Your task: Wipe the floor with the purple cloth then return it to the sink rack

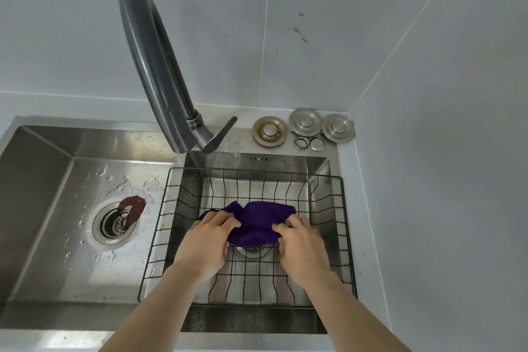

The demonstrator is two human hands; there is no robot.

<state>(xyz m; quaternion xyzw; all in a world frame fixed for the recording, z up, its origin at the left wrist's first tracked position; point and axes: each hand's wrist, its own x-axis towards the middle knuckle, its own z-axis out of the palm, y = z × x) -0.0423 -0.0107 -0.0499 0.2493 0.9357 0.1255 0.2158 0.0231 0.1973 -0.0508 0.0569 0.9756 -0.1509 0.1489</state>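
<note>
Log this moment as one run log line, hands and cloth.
left hand: gripping purple cloth | right hand: gripping cloth | cloth: bunched, in wire rack over right basin | phase: unclear

We are finding the wire rack open overhead; the faucet is overhanging at eleven o'clock, and the walls are closing off three o'clock.

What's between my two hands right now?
In the head view, the purple cloth, bunched in the wire rack, spans between left hand and right hand.
</note>
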